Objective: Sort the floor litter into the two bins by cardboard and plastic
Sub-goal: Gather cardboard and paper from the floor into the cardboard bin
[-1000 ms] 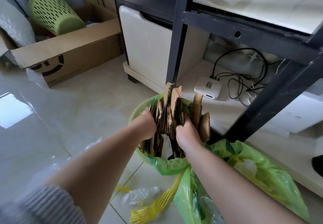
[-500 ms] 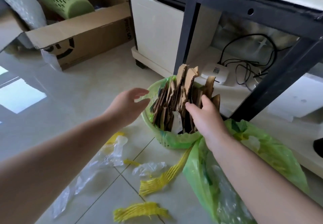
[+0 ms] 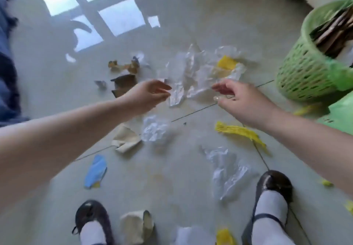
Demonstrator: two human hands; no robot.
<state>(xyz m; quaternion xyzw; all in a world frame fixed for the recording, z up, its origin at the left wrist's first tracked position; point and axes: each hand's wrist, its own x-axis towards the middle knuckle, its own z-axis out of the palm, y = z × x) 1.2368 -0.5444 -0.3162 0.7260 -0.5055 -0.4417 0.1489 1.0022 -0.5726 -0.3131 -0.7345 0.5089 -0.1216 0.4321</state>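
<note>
No text, label, brand, number or sign can be read anywhere; the litter, the basket and the floor are shown blurred and unmarked.

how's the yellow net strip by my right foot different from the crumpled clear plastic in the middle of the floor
The yellow net strip is bright, opaque yellow; the crumpled clear plastic is see-through and whitish. The strip lies stretched out long and narrow, while the plastic is balled into a rounded wad. The strip lies below the right hand, the wad below the left hand. Both lie loose on the tiled floor, held by neither hand.
</note>
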